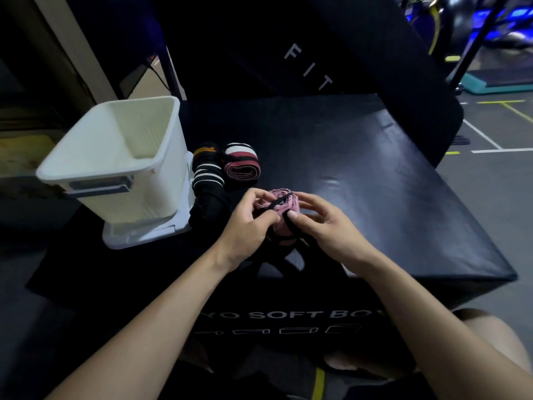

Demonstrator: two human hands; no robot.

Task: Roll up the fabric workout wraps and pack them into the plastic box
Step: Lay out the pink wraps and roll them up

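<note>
Head view. The fingers (261, 202) of the left hand (245, 229) curl around the near-left side of the pink wrap roll (284, 202), pinching the black strap (279, 201) that crosses its top. The right hand (323, 226) grips the roll from the near-right, thumb pressing the strap down. The roll is held just above the black soft box (375, 174), to the right of the white plastic box (115, 157) and well apart from it. Its rolled end faces up, toward the camera. Two finished rolls, one black-striped (206, 168) and one red (242, 163), lie just right of the plastic box. The plastic box lies left of both hands, so the left hand is nearer for the transfer.
</note>
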